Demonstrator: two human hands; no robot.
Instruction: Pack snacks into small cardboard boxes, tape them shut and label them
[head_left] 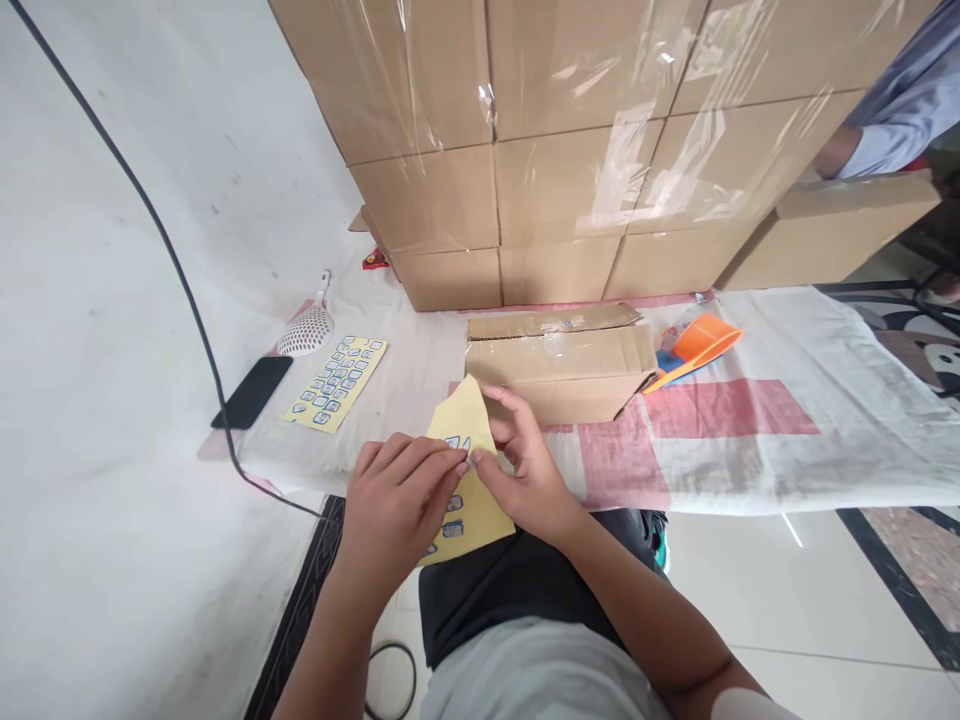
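A yellow paper sheet (484, 520) with blue outlined drawings is held above my lap, close to the table's front edge. My right hand (531, 482) grips its right side, thumb in front and fingers behind. My left hand (401, 485) is closed in a pinch over the middle of the sheet, its fingertips meeting my right thumb at one of the drawings. Whether a small piece is lifted there is too small to tell. A second yellow sheet (339, 384), covered in similar blue drawings, lies flat on the table to the left.
A closed cardboard box (559, 375) sits just beyond my hands, with an orange plastic utensil (701, 345) at its right. Left are a black phone (255, 392) and white slotted spoon (307, 328). Wrapped stacked cartons (559, 190) stand behind. Another person's sleeve (904, 110) shows far right.
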